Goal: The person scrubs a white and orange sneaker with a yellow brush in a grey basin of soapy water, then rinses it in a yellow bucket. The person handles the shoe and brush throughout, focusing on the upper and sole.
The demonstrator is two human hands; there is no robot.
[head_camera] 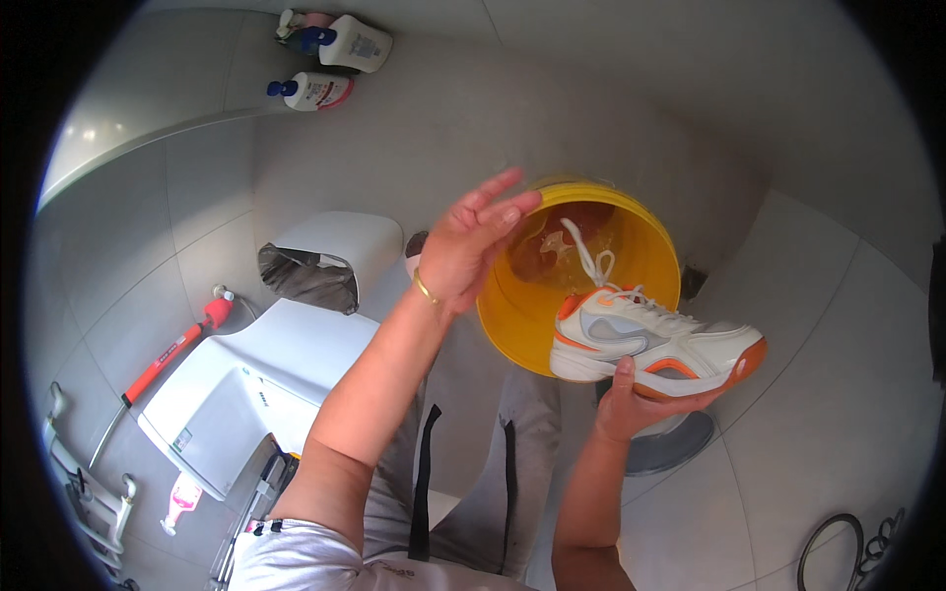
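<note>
My right hand (pixel 641 408) holds a white sneaker (pixel 658 340) with orange and grey trim from beneath, its thumb on the side of the sole. The toe points right, and the heel overlaps the lower rim of a yellow bucket (pixel 669 258). From the shoe's collar a loose white lace (pixel 582 247) rises across the bucket's mouth. Inside lies some liquid with a reddish-brown patch (pixel 591 216), too unclear to name. Wearing a gold-coloured bracelet, my left hand (pixel 473 244) is raised at the bucket's left rim, fingers apart and nothing in them.
A white bin (pixel 369 233) with a dark liner stands left of the bucket. Nearer me is a white basin (pixel 214 391), with an orange-handled tool (pixel 166 362) beside it. Pump bottles (pixel 355 46) sit at the upper left. A dark hose (pixel 831 528) lies at the lower right.
</note>
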